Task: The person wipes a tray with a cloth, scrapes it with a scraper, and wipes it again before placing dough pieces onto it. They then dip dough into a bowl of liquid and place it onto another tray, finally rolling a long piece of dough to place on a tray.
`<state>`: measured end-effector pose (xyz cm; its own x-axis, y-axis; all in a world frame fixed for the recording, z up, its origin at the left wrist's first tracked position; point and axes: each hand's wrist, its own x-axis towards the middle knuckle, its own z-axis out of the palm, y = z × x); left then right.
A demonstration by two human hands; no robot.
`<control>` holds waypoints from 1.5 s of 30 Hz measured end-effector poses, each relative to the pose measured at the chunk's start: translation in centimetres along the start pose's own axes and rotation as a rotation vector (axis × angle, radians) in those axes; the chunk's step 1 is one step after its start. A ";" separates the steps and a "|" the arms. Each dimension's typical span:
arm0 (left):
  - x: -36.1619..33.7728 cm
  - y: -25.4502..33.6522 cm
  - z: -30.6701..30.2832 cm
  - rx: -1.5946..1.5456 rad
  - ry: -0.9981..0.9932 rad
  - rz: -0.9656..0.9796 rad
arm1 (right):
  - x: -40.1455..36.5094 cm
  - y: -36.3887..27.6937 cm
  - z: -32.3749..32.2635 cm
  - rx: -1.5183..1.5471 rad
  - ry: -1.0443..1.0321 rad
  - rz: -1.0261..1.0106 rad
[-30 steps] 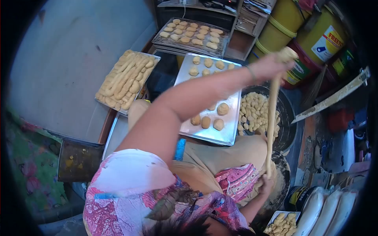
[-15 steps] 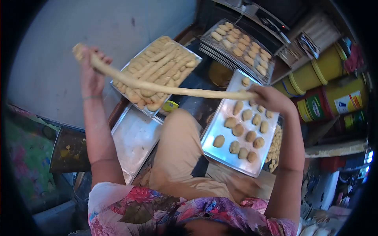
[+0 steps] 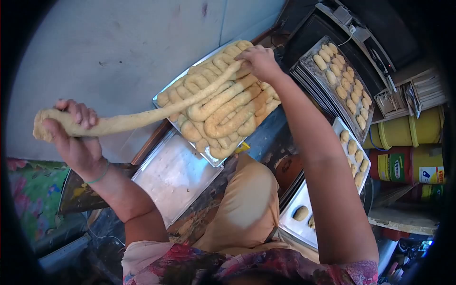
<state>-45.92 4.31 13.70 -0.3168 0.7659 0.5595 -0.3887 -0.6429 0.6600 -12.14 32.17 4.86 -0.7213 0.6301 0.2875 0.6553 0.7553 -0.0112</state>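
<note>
A long dough rope (image 3: 137, 118) runs between my two hands, thicker at its left end. Wrapped around that thick end is my left hand (image 3: 78, 128), out to the left in front of the wall. My right hand (image 3: 260, 62) grips the thin end over the far part of a tray (image 3: 176, 127) heaped with coiled dough ropes (image 3: 232, 111). Part of the held rope lies across or just above those coils; contact along its length is hard to tell. The fingertips of my right hand are partly hidden.
A bare metal tray (image 3: 178, 173) lies below the heaped one. At right, a tray (image 3: 289, 223) of dough pieces is partly behind my right arm. Beyond it stand stacked trays (image 3: 311, 78) topped with dough pieces, and buckets (image 3: 403, 130). A wall (image 3: 118, 57) borders the left.
My right hand has swung left and away from me, from above the dough-piece tray to the heaped tray. My left hand has moved left and lower. The camera view has shifted.
</note>
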 end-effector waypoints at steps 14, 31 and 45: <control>5.7 -27.4 2.8 1.167 -0.355 -0.297 | 3.8 -0.7 3.3 1.306 -0.035 0.534; -2.5 -22.5 -3.7 1.350 -0.007 -0.523 | 5.2 -0.2 7.4 0.083 -0.192 0.328; 3.4 -24.0 -0.6 1.072 -0.239 -0.398 | -9.4 4.4 -4.3 0.356 0.056 0.358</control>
<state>-38.15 22.33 -0.54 -0.1213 0.9672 0.2230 0.5417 -0.1237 0.8314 -1.54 28.78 6.29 -0.4457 0.8575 0.2571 0.7351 0.5145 -0.4415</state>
